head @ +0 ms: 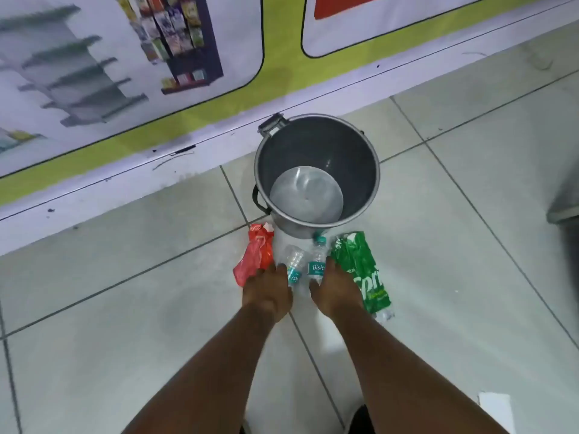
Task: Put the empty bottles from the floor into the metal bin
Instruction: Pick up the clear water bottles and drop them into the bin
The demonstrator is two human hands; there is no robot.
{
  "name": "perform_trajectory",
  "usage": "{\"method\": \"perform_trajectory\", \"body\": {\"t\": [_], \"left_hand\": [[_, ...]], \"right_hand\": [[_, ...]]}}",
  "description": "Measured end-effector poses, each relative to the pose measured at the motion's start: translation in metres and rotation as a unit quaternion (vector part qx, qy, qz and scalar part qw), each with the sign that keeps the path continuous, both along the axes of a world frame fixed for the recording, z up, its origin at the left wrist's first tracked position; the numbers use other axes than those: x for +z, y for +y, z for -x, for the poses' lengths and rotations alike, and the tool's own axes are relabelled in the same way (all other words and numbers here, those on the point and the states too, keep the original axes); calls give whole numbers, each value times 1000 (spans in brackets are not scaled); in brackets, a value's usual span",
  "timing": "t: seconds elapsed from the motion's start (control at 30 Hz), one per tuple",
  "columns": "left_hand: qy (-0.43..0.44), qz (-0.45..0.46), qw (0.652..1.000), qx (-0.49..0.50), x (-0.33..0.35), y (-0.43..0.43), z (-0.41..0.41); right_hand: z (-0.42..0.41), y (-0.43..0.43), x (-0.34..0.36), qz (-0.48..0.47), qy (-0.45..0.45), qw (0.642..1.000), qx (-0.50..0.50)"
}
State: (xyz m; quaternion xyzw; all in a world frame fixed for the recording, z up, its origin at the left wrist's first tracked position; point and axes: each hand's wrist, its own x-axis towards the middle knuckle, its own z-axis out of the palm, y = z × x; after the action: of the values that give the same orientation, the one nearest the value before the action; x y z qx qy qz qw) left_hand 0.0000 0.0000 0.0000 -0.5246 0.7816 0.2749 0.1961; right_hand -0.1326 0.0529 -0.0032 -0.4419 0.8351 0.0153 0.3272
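Observation:
The empty metal bin [316,173] stands on the tiled floor by the wall. In front of it lie several empty bottles in a row: a crushed red bottle [255,253], a small clear bottle [294,261], a clear Bisleri bottle with a teal cap [316,261] and a crushed green Sprite bottle [360,264]. My left hand [268,292] is down at the near ends of the red and small clear bottles. Between the Bisleri and green bottles my right hand [335,292] reaches down and touches both. The backs of both hands hide the fingertips.
A wall with a printed banner [125,73] runs behind the bin. A white scrap of paper [495,408] lies on the floor at the lower right. A grey object's edge [564,208] shows at the right.

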Motion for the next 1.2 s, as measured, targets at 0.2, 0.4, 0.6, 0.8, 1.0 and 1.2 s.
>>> {"method": "perform_trajectory", "body": {"t": [0.2, 0.4, 0.6, 0.8, 1.0, 1.2], "left_hand": [[-69, 19, 996, 44, -37, -16, 24], [-62, -28, 995, 71, -10, 0, 12], [-48, 14, 998, 46, 82, 9, -37], [5, 101, 994, 33, 190, -18, -65], [61, 130, 988, 64, 243, -53, -63], [60, 147, 985, 66, 242, -55, -74]], "right_hand": [[3, -17, -37, -33, 16, 996, -80], [9, 6, -4, -52, 13, 991, -123], [31, 42, 89, -45, 67, 994, -80], [65, 37, 201, 44, 132, 989, -48], [79, -34, 265, 124, 85, 989, -12], [75, -84, 280, 183, 33, 982, 32]]}}
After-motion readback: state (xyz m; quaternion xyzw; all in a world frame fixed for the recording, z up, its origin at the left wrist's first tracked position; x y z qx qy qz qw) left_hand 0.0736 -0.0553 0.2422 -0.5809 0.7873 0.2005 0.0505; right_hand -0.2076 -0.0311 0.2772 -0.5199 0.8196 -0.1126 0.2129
